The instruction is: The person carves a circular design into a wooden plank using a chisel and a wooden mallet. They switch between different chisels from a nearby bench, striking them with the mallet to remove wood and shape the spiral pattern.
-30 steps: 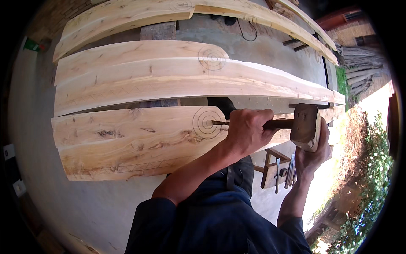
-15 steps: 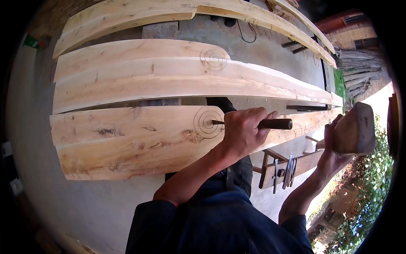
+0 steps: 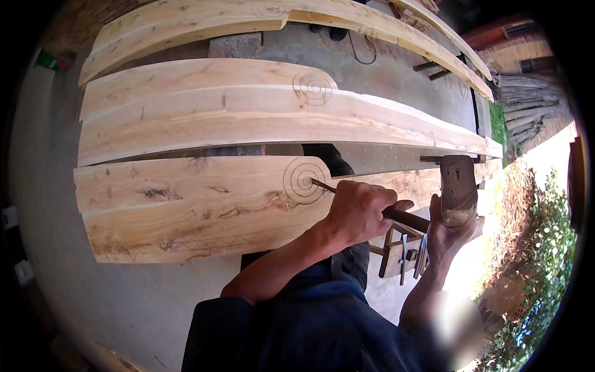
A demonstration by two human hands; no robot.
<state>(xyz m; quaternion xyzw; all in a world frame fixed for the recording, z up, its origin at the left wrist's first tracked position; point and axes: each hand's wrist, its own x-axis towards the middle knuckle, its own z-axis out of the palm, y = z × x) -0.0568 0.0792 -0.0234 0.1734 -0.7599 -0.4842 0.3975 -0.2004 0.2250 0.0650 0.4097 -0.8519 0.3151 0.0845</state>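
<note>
My left hand (image 3: 362, 211) is wrapped round a wood chisel (image 3: 406, 218). Its dark handle sticks out toward the right, and its thin metal tip points left, at the drawn rings (image 3: 307, 180) on the nearest wooden beam (image 3: 161, 211). My right hand (image 3: 451, 234) grips a blocky wooden mallet (image 3: 459, 186), whose worn head is up beside the butt end of the chisel handle. Whether mallet and handle touch, I cannot tell. Pencilled zigzag lines run along the beam's near edge.
Two more pale beams lie beyond: a middle beam (image 3: 204, 118) and a far beam (image 3: 186, 22), both marked with rings. Several metal chisels (image 3: 404, 259) hang on a wooden rack at my right. Stone blocks (image 3: 235, 45) sit below the beams. Green plants (image 3: 551, 260) grow at far right.
The mallet in my right hand has swung left and inward, close to the chisel's handle end. My left hand has tilted the chisel, its handle end now lower.
</note>
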